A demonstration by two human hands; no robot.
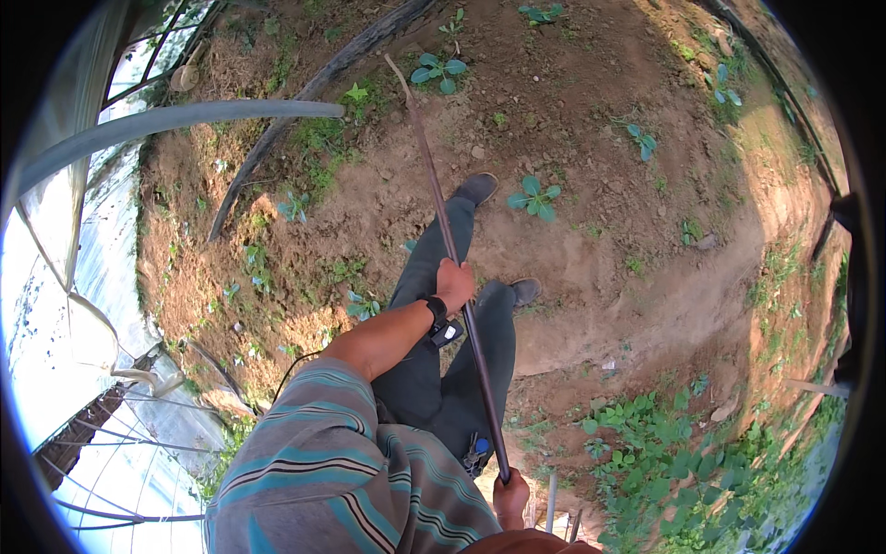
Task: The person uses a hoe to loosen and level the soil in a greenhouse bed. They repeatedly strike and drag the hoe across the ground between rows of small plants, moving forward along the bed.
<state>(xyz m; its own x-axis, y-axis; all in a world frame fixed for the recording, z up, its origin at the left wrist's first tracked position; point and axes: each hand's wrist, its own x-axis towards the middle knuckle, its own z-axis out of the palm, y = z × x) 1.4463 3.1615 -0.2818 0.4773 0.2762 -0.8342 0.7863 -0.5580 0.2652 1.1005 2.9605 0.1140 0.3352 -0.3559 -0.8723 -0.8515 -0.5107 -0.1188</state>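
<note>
Pole [484,379] lies clamped in left hand [454,284] and right hand [510,499] (soil [600,305] holds seedlings [533,198]).

The left hand [454,284], a dark band [435,310] around its wrist, grips a long brown pole [476,343] near its middle; the right hand [511,499] wraps around its lower end. The pole slants across dark trousers [411,374] toward brown soil [591,92], where small leafy plants [533,198] stand apart. A grey pipe [212,113] juts in from the left.
</note>
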